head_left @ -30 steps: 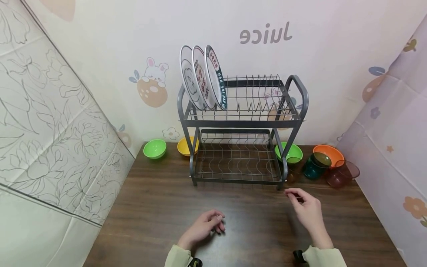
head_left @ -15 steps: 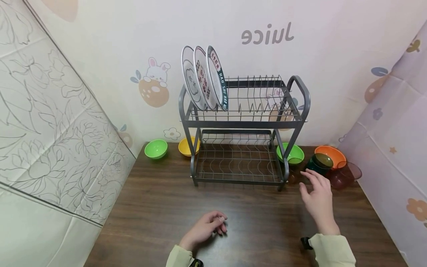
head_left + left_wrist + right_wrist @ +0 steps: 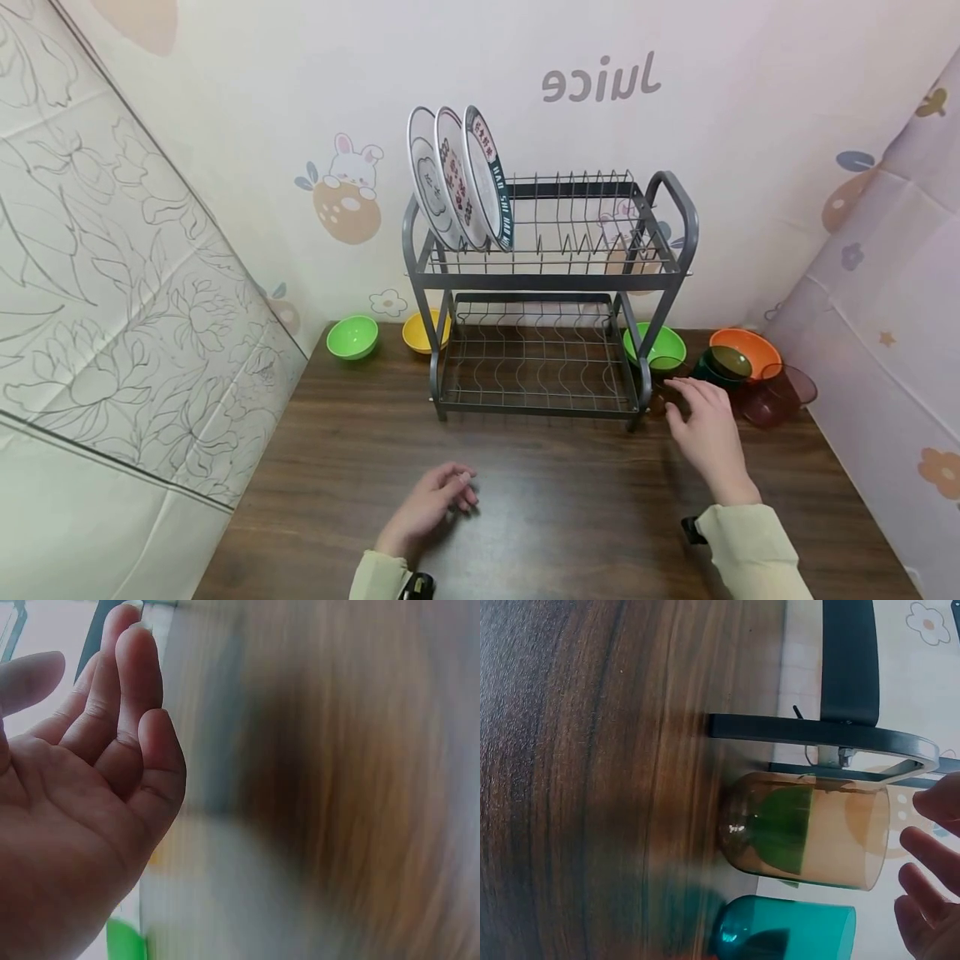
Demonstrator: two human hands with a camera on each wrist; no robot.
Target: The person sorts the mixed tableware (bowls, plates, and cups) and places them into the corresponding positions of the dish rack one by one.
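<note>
My right hand reaches over the right of the table, fingers spread and slightly bent. In the right wrist view its fingertips are just off the rim of a clear amber cup, holding nothing. A teal cup stands beside the amber one; in the head view the right hand partly covers both. Farther right is a dark red see-through cup with a handle. My left hand is low over the front of the table, fingers loosely bent, with nothing in it.
A two-tier dark metal dish rack stands at the back, with a patterned plate and two others upright at its top left. Along the wall are green bowls, a yellow bowl and an orange bowl.
The right hand has moved forward and to the right, parted its fingers, then shifted slightly left toward the amber cup. The left hand has drifted a little to the left.
</note>
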